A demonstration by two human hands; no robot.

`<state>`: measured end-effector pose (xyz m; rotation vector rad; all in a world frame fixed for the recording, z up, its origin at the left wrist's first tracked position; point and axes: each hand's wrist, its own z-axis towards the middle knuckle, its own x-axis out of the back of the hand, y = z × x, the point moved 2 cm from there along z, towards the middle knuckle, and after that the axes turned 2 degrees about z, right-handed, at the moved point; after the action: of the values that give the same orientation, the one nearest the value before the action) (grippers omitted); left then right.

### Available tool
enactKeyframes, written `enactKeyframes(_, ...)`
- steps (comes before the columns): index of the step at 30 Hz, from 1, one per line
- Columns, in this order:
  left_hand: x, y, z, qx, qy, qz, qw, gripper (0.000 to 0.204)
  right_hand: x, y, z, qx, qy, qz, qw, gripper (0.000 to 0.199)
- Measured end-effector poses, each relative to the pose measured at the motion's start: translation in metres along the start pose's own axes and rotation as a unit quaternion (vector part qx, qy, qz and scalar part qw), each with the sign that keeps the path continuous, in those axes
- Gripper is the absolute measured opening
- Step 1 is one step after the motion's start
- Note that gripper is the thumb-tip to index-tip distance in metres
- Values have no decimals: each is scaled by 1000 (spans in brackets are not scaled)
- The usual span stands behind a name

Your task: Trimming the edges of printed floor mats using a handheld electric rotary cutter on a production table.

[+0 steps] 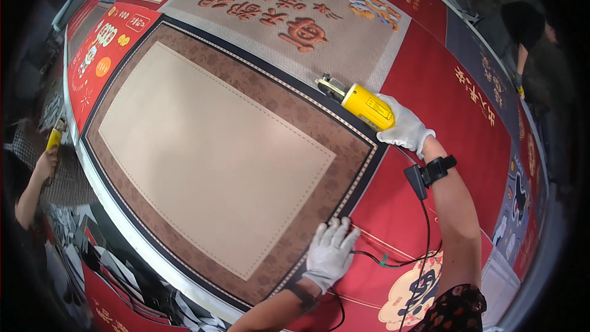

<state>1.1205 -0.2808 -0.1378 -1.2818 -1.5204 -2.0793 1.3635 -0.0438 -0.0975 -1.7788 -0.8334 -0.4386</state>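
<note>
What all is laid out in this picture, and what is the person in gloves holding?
Brown mat: one, beige centre with brown patterned border and dark edge, middle of the table.
Grey-beige mat: one, with orange-red characters, at the top.
Red printed mats: several, red with gold marks, right, lower right and upper left.
Cutting tool: one, yellow with a dark metal head, on the brown mat's far right edge.
Black cable: one, running from the right forearm across the red mat.
Other people: one hand holding something yellow at far left; one arm in dark clothing at upper right.
Left hand: white glove, flat on the brown mat's near corner.
Right hand: white glove, gripping the cutting tool; black wristband behind it.
</note>
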Motion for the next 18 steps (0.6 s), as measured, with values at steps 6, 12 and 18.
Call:
enactKeyframes(6, 49, -33, 20, 29, -103, -297, 949, 27, -4, -31, 21, -8, -2, -4, 1000, 89)
enactKeyframes(12, 200, -192, 79, -18, 157, 25, 987, 40, -8, -52, 41, -37, -33, 17, 999, 89)
enactKeyframes(18, 216, -253, 71, 71, 114, 250, 959, 48, -20, -83, 68, -3, -22, 15, 1000, 88)
